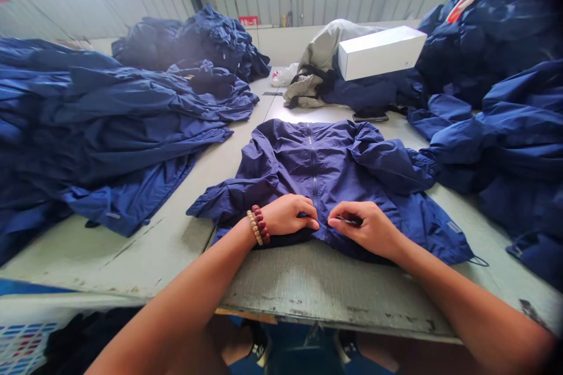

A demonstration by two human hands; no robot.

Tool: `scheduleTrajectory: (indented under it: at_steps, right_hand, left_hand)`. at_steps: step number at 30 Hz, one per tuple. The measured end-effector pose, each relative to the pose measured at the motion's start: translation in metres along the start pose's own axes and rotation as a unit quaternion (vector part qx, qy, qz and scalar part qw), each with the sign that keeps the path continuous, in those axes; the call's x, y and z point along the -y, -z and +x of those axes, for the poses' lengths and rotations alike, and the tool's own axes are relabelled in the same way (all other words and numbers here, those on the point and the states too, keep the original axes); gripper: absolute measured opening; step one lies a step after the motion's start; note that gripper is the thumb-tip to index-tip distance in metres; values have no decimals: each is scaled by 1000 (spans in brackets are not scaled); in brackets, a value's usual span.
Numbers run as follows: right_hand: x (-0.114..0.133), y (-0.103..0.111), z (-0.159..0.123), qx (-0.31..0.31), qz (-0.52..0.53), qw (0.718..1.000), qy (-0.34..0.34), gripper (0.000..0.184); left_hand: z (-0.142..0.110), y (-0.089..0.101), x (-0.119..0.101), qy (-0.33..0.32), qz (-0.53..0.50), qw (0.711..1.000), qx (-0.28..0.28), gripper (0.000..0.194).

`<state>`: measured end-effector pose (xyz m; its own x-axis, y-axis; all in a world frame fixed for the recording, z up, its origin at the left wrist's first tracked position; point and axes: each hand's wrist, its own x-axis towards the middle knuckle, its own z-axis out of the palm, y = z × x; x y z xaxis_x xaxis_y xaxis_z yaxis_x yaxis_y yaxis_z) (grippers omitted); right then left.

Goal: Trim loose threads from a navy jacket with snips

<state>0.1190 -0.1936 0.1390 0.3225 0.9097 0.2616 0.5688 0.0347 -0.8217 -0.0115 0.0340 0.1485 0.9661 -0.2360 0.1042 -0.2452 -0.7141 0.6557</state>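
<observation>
A dark blue zip-front jacket (334, 170) lies spread on the table, its hem toward me and its zip running down the middle. My left hand (290, 215), with two beaded bracelets (258, 224) at the wrist, is closed on the jacket's hem just left of the zip's lower end. Just right of the zip, my right hand (369, 227) is closed, thumb and index finger pinched together at the fabric. A small dark object (349, 220) shows inside its curled fingers, too hidden to name.
Piles of blue garments (109, 111) cover the left side, with more garments (519, 140) at the right. Behind the jacket are a white box (382, 53) on cloth and a black phone-like object (370, 115). A white plastic basket (26, 328) stands below the table's front edge (343, 313).
</observation>
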Motion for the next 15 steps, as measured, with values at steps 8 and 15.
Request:
scheduleTrajectory:
  at_steps: [8, 15]
  right_hand:
    - [0, -10, 3, 2, -1, 1000, 24, 17]
    - [-2, -10, -3, -4, -47, 999, 17, 41]
  left_hand:
    - [-1, 0, 0, -1, 5, 1000, -1, 12]
    - [-2, -1, 0, 4, 3, 1000, 3, 15]
